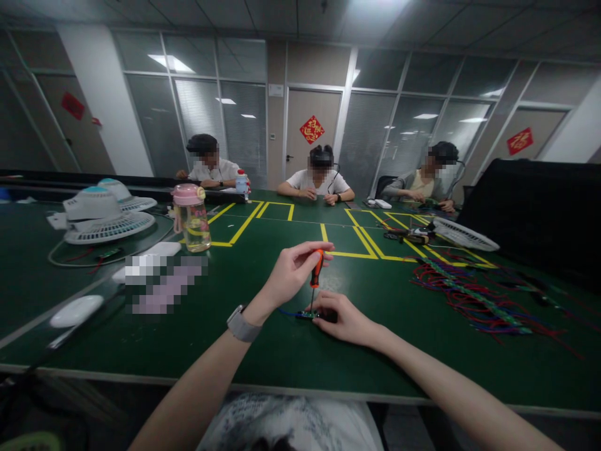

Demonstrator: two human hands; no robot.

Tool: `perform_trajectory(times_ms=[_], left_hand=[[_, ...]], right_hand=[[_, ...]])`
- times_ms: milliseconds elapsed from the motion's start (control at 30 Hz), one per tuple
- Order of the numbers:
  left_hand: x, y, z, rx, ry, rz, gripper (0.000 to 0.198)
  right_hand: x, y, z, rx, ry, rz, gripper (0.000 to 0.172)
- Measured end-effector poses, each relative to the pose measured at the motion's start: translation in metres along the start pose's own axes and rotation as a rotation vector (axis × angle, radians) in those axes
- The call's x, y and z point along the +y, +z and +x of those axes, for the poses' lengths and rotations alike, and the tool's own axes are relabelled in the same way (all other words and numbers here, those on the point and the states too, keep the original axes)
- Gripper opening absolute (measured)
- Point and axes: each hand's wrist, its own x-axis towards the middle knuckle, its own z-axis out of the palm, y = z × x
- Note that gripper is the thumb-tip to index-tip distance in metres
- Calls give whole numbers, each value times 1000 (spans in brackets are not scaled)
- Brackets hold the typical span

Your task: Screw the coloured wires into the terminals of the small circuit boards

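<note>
An orange and black screwdriver (317,270) stands nearly upright, its handle gripped near the top by my left hand (292,270). The tip of its shaft meets a small green circuit board (306,314) lying on the green table (225,351). Fingers of my right hand (345,318) close on the board's right end and keep it against the tabletop. A thin blue wire (287,312) runs out from the board's left side. Part of the board is covered by my right fingers, and the exact spot under the tip is too small to make out.
To the right lies a long bundle of circuit boards with red and blue wires (474,294). A pink-lidded bottle (191,219) and fan heads (110,216) stand at left, near a white mouse (76,311). Yellow tape (352,255) marks the table. Several people sit opposite.
</note>
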Motion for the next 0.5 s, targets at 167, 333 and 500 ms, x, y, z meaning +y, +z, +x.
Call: perform_trajectory(times_ms=[167, 333, 500], left_hand=[[-4, 1, -1, 15, 47, 70, 20], [-8, 1, -1, 107, 126, 242, 19], [-5, -2, 0, 42, 95, 156, 30]], right_hand=[[0, 0, 0, 9, 10, -4, 20], [2, 1, 0, 9, 8, -4, 19], [3, 1, -1, 16, -5, -22, 19]])
